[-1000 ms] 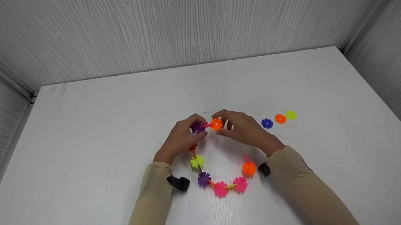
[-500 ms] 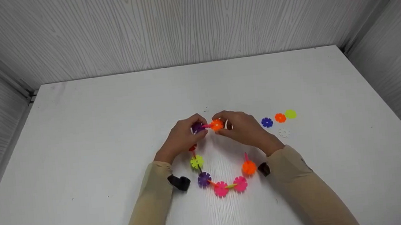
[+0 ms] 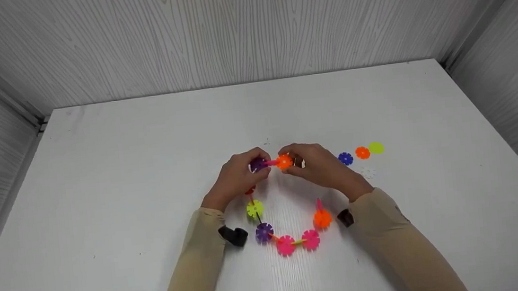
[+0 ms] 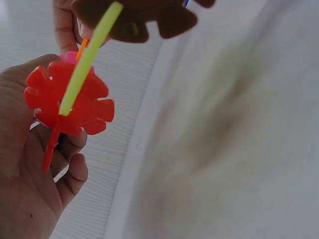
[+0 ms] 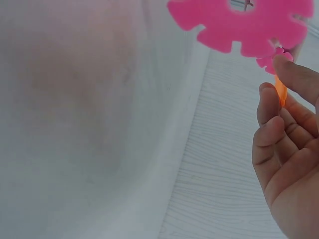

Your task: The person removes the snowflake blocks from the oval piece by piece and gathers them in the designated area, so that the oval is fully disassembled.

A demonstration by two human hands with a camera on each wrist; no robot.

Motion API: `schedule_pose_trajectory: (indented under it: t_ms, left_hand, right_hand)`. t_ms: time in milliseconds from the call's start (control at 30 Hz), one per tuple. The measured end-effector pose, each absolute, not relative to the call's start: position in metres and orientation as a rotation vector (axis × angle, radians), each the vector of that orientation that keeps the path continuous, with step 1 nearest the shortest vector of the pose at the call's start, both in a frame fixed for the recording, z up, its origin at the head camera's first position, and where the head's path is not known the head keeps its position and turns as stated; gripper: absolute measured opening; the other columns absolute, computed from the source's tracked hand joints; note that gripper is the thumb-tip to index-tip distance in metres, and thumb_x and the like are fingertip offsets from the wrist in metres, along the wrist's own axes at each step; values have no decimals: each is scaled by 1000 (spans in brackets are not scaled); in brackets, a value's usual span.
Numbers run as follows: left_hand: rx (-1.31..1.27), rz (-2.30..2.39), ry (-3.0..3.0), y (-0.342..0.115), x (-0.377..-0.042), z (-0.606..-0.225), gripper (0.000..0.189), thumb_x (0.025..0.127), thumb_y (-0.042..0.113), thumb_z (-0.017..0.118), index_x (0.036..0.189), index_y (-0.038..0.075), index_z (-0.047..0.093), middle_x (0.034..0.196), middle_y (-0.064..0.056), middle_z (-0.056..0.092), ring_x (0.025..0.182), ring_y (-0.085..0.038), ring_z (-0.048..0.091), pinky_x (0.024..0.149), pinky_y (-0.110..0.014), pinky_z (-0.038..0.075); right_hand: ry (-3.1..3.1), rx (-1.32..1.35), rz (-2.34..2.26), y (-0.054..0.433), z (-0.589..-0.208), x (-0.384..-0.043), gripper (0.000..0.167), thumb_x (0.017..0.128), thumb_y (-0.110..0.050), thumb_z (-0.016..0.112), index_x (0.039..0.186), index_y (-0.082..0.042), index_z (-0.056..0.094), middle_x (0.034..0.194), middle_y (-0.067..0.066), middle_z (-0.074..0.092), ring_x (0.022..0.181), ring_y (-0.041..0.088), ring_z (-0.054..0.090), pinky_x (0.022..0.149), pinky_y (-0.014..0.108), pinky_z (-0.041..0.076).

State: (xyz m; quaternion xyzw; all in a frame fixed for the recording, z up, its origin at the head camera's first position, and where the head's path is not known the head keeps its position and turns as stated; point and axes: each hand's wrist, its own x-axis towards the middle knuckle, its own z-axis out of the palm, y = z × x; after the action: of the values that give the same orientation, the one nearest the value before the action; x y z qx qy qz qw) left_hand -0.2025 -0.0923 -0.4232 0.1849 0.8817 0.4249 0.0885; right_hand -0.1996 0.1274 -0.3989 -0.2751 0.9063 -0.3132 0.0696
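Note:
Slotted plastic flower discs are joined into a curved chain on the white table. My left hand (image 3: 237, 175) pinches a purple disc (image 3: 258, 165) at its far end. A pink disc (image 3: 272, 162), seen edge-on, links it to an orange disc (image 3: 284, 161), which my right hand (image 3: 317, 163) holds between thumb and fingers. From the left hand the chain runs down through a red disc (image 4: 89, 99), a yellow-green one (image 3: 254, 208), a purple one (image 3: 264, 232) and pink ones (image 3: 286, 246). Its other end has an orange disc (image 3: 322, 218) with an upright pink disc (image 3: 319, 204).
Loose discs lie right of my right hand: blue (image 3: 345, 158), orange (image 3: 362, 153), yellow-green (image 3: 376, 148) and whitish (image 3: 368, 173). Black wrist cameras (image 3: 233, 237) hang under both sleeves. A wood-grain wall (image 3: 248, 32) rises behind the table (image 3: 144, 142), with side walls left and right.
Both hands have shifted slightly right, the right hand a little more, bringing the pinched purple, pink and orange discs along. The lower chain and the loose discs stay where they were.

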Motion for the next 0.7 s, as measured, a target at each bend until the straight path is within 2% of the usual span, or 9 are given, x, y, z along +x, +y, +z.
schedule_pose_trajectory:
  t_ms: [467,700]
  left_hand:
    - [619,1142,2715,-84,-201,-418,18,91,25,62,107,17,64,100,-2,67,88,-19,55,84,-37,49]
    - [580,1123,2779,-82,-202,-416,17,90,25,62,105,17,64,100,-2,69,86,-20,58,83,-37,51]
  right_hand:
    - [2763,-927,-840,136,-395,-198,40,88,-15,70,125,-6,60,103,7,68,80,17,58,76,30,55]
    - [2797,-888,-827,134,-390,-197,39,88,-18,70,125,-7,61,100,6,68,80,17,57,74,29,53]
